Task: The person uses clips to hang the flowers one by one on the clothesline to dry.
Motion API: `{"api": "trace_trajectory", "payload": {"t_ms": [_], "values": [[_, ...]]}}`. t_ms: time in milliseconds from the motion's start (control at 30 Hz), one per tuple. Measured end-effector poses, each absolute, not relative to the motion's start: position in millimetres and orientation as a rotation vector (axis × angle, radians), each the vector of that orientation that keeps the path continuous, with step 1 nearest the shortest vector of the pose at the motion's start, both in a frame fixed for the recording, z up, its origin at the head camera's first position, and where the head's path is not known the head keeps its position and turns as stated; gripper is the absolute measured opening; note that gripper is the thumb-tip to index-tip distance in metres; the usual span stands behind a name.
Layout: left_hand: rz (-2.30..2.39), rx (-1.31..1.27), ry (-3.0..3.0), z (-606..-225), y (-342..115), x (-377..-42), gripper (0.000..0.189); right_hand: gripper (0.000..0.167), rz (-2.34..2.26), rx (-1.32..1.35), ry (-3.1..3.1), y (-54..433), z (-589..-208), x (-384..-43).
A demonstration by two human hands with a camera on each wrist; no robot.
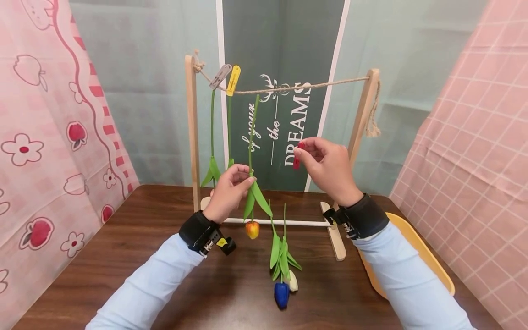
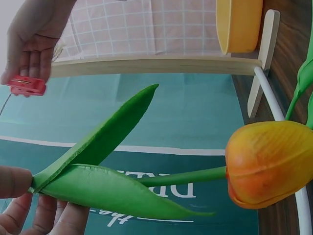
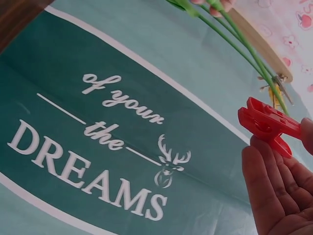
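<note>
My left hand (image 1: 231,190) pinches the stem of an orange-yellow artificial tulip (image 1: 252,230) by its leaves. The bloom hangs down and the stem's upper end reaches up close to the rope (image 1: 280,90). In my right hand (image 1: 332,167), to the right and below the rope, a red clothespin (image 3: 269,126) is pinched between thumb and fingers. A grey clothespin (image 1: 220,76) and a yellow clothespin (image 1: 233,81) sit on the rope's left part, each with a green stem hanging under it. Two more tulips, one blue (image 1: 282,294) and one white (image 1: 293,281), lie on the table.
A wooden frame with a left post (image 1: 192,133) and a right post (image 1: 365,117) carries the rope. A white rod (image 1: 288,222) joins its feet low down. On the right stands a yellow tray (image 1: 429,256), partly behind my forearm. Curtains hang around the table (image 1: 136,256).
</note>
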State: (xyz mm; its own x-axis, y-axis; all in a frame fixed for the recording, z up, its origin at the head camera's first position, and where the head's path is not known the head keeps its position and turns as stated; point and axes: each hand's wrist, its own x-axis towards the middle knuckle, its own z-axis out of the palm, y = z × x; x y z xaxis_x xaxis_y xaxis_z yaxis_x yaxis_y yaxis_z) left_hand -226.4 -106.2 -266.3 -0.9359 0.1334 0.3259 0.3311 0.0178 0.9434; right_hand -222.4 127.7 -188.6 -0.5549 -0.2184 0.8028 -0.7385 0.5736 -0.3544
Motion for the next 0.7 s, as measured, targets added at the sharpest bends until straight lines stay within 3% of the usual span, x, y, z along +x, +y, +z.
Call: {"api": "trace_trajectory", "payload": {"t_ms": [700], "values": [[-2.061,-0.44,-2.078,-261.1,-101.6,-242.1,0.021,0.017,0.963,0.785,-1.823,93.5,-131.3,-230.2]]}}
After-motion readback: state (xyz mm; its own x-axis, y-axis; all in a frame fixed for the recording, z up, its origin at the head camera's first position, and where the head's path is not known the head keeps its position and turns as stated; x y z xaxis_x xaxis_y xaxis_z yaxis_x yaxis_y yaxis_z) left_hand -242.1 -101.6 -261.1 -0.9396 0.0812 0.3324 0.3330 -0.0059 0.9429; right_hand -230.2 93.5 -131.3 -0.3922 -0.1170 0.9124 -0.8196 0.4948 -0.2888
